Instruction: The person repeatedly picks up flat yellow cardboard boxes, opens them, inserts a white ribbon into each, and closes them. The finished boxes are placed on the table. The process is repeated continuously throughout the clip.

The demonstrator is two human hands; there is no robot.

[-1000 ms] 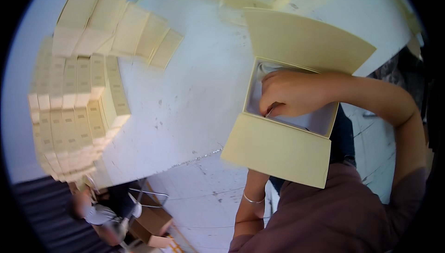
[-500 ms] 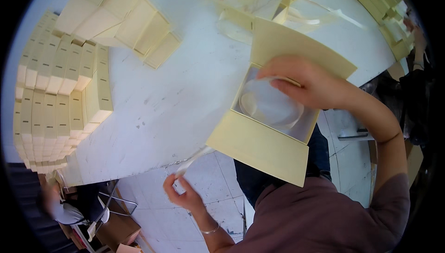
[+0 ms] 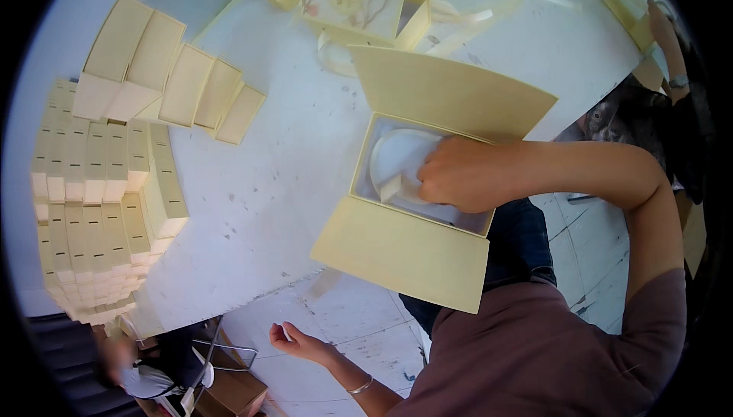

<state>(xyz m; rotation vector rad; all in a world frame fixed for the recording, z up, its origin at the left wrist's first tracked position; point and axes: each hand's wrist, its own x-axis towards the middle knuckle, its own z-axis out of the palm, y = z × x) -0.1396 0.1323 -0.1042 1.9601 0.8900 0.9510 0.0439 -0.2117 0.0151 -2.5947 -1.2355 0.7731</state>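
Pale ribbon [image 3: 391, 187] lay in the box [image 3: 401, 253] mostly left of the nearer right hand [image 3: 462, 174], fingers bunched, hold unclear; left hand [image 3: 302, 344] apart, fingers loose.

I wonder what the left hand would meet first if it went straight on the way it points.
Most likely the near edge of the white table, though depth is unclear, so the left hand might pass above or below it.
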